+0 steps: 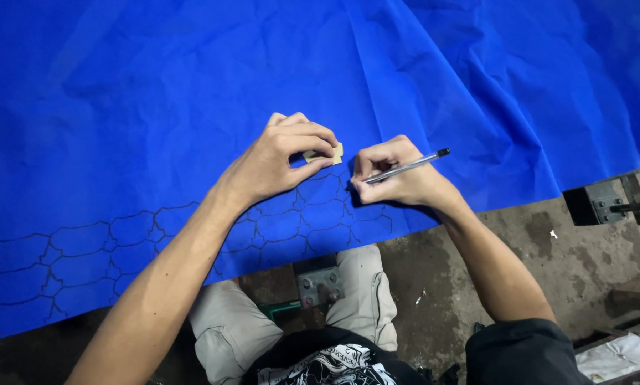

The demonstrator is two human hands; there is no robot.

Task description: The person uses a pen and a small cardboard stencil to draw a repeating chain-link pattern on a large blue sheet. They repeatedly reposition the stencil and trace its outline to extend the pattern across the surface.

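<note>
Head view looks down on a large sheet of blue fabric (192,85) spread across the work surface, and everything here is placed relative to it. Along the fabric's near edge, toward its left end, runs a band of dark drawn outlines (85,249), interlocking cell shapes that continue rightward to just under the hands. Near the middle of the fabric, just above the drawn band, the left hand (277,160) rests on the cloth with its thumb and fingers pinched on a small tan template piece (332,152), pressing it flat against the fabric. Just right of that piece, the right hand (395,175) is curled around a slim silver pen (405,167), its tip down at the fabric beside the template and its dark cap end pointing up to the right. Below the fabric's near edge show the person's light trousers (220,321), and off its lower right corner a stained concrete floor (534,249) with metal brackets.
</note>
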